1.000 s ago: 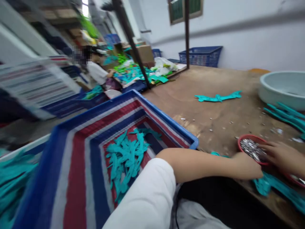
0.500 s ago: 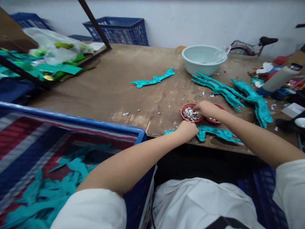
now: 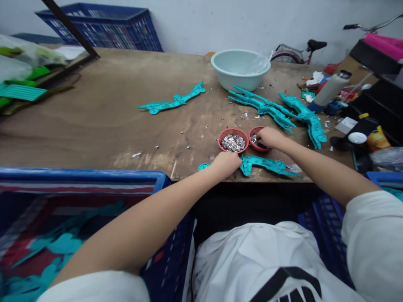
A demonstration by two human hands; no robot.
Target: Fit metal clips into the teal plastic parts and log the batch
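My left hand point(image 3: 226, 163) is closed over the middle of a long teal plastic part point(image 3: 264, 164) that lies along the table's front edge. Its fingertips are partly hidden from me. Just beyond it stands a small red basket point(image 3: 233, 142) heaped with shiny metal bits. Into a second red basket point(image 3: 256, 142), touching the first on its right, reach the fingers of my right hand point(image 3: 271, 137). They are pinched together among small metal pieces; whatever is between them is hidden.
More teal parts point(image 3: 264, 110) lie behind the baskets, with a single one point(image 3: 176, 102) farther left. A pale basin point(image 3: 241, 71) stands at the back. To the right is a bottle point(image 3: 330, 90) among clutter. A blue crate point(image 3: 151, 180) of teal pieces sits front left.
My right hand has moved from the left basket to the right one. My left hand stays on the teal part. The view has shifted to the right.
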